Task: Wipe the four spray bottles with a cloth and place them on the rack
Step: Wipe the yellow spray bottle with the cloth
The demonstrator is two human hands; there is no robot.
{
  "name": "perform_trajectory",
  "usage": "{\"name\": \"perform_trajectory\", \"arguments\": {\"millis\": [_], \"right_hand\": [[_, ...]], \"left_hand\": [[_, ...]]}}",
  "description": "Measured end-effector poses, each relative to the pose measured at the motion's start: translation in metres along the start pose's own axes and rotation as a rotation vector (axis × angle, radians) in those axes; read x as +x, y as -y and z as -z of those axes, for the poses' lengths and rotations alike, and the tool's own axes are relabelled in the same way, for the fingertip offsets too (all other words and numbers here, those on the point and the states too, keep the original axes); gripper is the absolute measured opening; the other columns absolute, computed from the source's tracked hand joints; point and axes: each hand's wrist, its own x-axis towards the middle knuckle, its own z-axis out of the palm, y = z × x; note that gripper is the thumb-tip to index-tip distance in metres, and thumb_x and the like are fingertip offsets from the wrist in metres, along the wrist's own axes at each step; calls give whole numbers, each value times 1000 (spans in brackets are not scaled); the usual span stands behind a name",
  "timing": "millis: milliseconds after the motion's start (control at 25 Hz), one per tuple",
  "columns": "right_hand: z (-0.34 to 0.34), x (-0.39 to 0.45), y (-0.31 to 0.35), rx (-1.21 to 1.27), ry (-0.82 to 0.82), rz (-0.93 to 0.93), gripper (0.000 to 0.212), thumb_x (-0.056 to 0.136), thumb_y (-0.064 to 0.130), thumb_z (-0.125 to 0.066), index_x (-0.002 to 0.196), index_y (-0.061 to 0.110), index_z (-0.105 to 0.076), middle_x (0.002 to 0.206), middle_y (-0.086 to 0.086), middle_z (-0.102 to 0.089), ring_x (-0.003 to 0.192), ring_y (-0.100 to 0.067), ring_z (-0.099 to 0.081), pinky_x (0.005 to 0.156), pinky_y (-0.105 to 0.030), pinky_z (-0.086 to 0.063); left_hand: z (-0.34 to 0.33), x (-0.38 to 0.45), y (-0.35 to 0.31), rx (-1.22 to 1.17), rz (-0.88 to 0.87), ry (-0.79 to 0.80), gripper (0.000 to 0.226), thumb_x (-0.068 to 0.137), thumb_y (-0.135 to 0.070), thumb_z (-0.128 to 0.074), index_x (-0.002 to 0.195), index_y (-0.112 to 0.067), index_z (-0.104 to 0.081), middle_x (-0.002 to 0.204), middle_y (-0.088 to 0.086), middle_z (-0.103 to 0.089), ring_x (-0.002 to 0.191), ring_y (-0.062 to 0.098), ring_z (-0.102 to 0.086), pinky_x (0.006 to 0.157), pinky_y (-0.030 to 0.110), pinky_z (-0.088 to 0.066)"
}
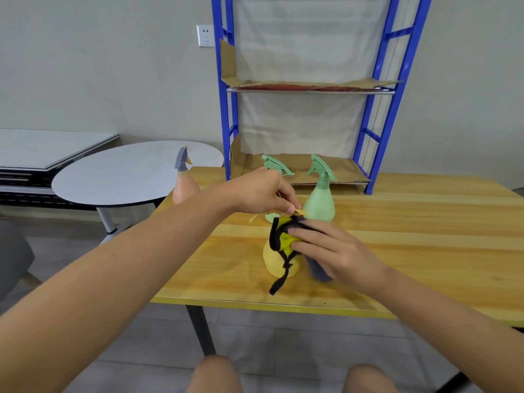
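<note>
Right hand [337,251] presses cloth [285,239] on yellow bottle [273,260]; left hand [261,191] pinches its trigger.

Yellow bottle [279,263], black-edged yellow cloth [285,241], green bottle [320,204], blue rack [226,109].

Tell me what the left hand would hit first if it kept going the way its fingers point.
Probably the green spray bottle: the left hand points its fingers right, toward that bottle's body close by. Depth is unclear.
</note>
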Motion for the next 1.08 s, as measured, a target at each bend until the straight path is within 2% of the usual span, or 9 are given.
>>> {"name": "perform_trajectory", "arguments": {"millis": [80,240,360,480,640,760,880,960,1080], "right_hand": [[-7,-10,3,17,-9,-38,29,94,4,-65,123,7,-67,143,-6,-54,138,-27,-44,105,-44,-46],[-12,-44,9,79,141,83,27,95,4,-61,120,12,-68,143,-1,-55,135,-24,-47,101,-42,-49],[-3,-21,-6,95,40,-81,31,91,2,-68,121,9,-69,141,-3,-56,134,-23,-48,106,-41,-46],[-6,-19,-8,102,-13,-182,26,96,6,-59,120,8,-69,140,-3,-57,131,-23,-51,108,-38,-44],[-3,-44,8,160,108,-147,35,107,24,-37,115,12,-69,133,0,-61,119,-22,-55,99,-34,-47],[5,-31,-4,103,125,-171,26,100,12,-52,118,13,-70,133,0,-62,119,-24,-57,100,-35,-48],[-2,-20,-4,94,38,-328,41,87,-3,-66,123,16,-68,138,2,-59,127,-24,-52,109,-35,-41],[-11,-29,11,121,81,-292,39,88,-1,-66,122,18,-68,136,3,-59,124,-24,-52,110,-31,-39],[-9,-35,29,95,242,-119,32,85,1,-66,112,19,-69,125,6,-63,106,-22,-56,96,-26,-46]], "left_hand": [[-1,0,1,-14,9,1,20,92,-27,-73,111,-27,-79,76,-34,-63,77,-17,-59,67,5,-39],[-2,0,2,-39,16,0,19,92,-26,-73,111,-26,-79,76,-36,-63,80,-18,-60,69,3,-41],[-1,-1,1,-35,15,2,20,92,-27,-73,111,-26,-79,84,-29,-67,87,-10,-63,74,10,-44],[-3,0,3,-37,12,-1,20,92,-28,-73,112,-27,-79,87,-25,-69,82,-12,-62,70,6,-43],[-4,0,6,-52,13,-10,20,92,-26,-73,111,-25,-79,84,-28,-67,78,-21,-59,64,-1,-41],[-5,0,5,-51,14,-18,20,92,-27,-74,110,-25,-79,84,-28,-68,79,-20,-60,64,-1,-41],[-5,-1,4,-51,19,-32,19,92,-28,-74,109,-27,-80,86,-23,-71,78,-18,-61,64,1,-42],[-6,-2,4,-58,32,-37,18,92,-29,-73,109,-27,-80,89,-23,-71,81,-15,-62,68,4,-43],[-5,-4,6,-50,48,-43,18,92,-29,-73,109,-26,-80,93,-21,-74,86,-9,-64,74,13,-46]]}}
